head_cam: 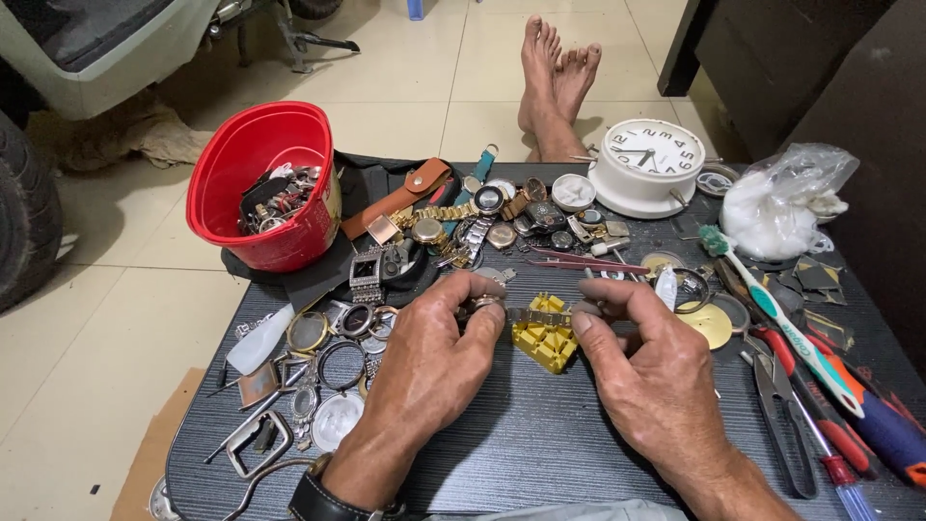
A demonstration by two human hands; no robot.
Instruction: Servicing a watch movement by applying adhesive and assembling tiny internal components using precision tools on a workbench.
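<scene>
place: home watch-repair bench | signs: heaped watches [473, 217], pliers [786, 415], tiled floor [424, 77]

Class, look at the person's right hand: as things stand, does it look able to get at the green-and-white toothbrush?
Probably yes. The right hand is busy pinching one end of the metal watch band, but the toothbrush lies uncovered on the table just to its right, with nothing between them.

Beside the yellow block [545, 333], fingers hide the metal band's [538, 315] ends; the screwdrivers [883, 425] far right of it run off frame.
</scene>
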